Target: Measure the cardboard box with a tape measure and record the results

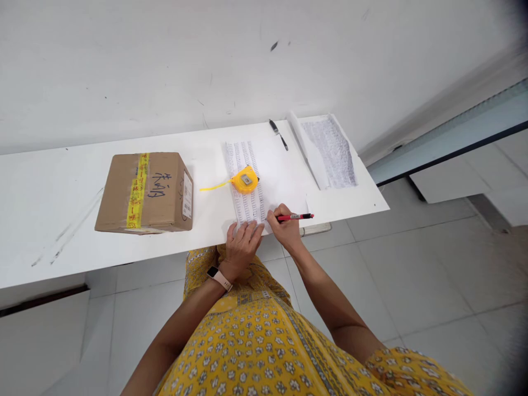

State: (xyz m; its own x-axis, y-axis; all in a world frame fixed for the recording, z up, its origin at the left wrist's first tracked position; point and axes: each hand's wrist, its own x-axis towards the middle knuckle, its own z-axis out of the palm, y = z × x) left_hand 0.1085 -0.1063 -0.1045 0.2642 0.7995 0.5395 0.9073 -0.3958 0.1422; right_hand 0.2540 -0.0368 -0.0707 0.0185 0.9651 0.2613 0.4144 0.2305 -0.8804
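My right hand grips a red and black pen, its tip end low over the paper at the table's front edge. My left hand lies with fingers stretched out on the lower edge of the sheet of paper. Columns of small handwriting fill the left part of that sheet. On top of the writing rests a yellow tape measure, with a short length of yellow tape drawn out to the left.
A taped cardboard box stands left on the white table. A black pen lies near the back edge. Curled, densely written paper is at the right end. The wall borders the back.
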